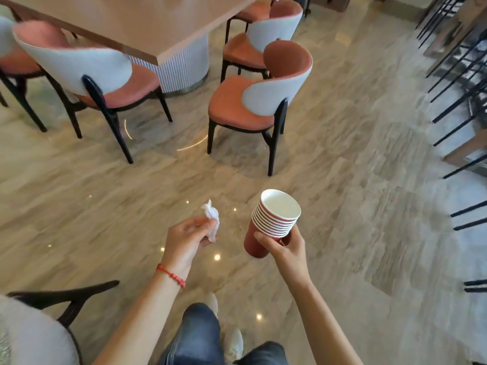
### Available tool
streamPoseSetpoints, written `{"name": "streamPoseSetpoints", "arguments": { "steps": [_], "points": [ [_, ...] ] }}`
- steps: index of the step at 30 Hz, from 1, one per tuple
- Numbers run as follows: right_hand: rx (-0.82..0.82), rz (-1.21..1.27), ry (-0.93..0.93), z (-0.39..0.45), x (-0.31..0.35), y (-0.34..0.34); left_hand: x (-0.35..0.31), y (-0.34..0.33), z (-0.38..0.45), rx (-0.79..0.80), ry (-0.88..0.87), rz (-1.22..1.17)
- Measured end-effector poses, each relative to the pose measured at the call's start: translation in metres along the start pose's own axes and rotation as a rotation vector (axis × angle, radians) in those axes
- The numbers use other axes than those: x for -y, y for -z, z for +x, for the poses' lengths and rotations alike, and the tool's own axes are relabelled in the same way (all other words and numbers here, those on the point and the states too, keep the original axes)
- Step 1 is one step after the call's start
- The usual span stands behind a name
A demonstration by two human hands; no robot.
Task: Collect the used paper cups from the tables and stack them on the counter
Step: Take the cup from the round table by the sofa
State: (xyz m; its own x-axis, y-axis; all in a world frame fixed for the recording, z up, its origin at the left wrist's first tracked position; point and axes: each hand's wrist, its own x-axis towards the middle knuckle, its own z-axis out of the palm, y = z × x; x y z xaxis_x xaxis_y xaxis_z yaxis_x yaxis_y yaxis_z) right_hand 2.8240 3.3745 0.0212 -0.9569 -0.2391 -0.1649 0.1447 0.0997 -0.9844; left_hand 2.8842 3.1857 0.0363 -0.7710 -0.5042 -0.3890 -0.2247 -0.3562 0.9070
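Note:
A nested stack of several red paper cups (274, 217) with white insides tilts over the floor at the lower middle. My right hand (284, 246) grips the stack from below, fingers wrapped around the lowest cup. To its left, my left hand (185, 239) pinches a crumpled white tissue (212, 219) between thumb and fingers. A red bead bracelet sits on my left wrist. No counter is in view.
A long beige table (147, 25) on a white ribbed base stands at the upper left, ringed by orange and white chairs (250, 101). Black thin-legged stools (458, 83) line the right side. Another chair (39, 325) is at the lower left. Polished marble floor lies between.

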Motion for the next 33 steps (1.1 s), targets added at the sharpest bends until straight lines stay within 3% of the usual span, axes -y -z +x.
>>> {"name": "streamPoseSetpoints", "arguments": {
  "steps": [13, 27, 33],
  "points": [
    [0.261, -0.066, 0.053, 0.197, 0.046, -0.121, -0.080, 0.034, 0.171, -0.229, -0.024, -0.099],
    [0.761, -0.136, 0.113, 0.325, 0.085, -0.306, -0.141, 0.140, 0.263, -0.696, -0.079, -0.263],
    [0.939, -0.158, 0.159, 0.386, 0.105, -0.388, -0.176, 0.169, 0.312, -0.821, -0.118, -0.297]
  ]
}}
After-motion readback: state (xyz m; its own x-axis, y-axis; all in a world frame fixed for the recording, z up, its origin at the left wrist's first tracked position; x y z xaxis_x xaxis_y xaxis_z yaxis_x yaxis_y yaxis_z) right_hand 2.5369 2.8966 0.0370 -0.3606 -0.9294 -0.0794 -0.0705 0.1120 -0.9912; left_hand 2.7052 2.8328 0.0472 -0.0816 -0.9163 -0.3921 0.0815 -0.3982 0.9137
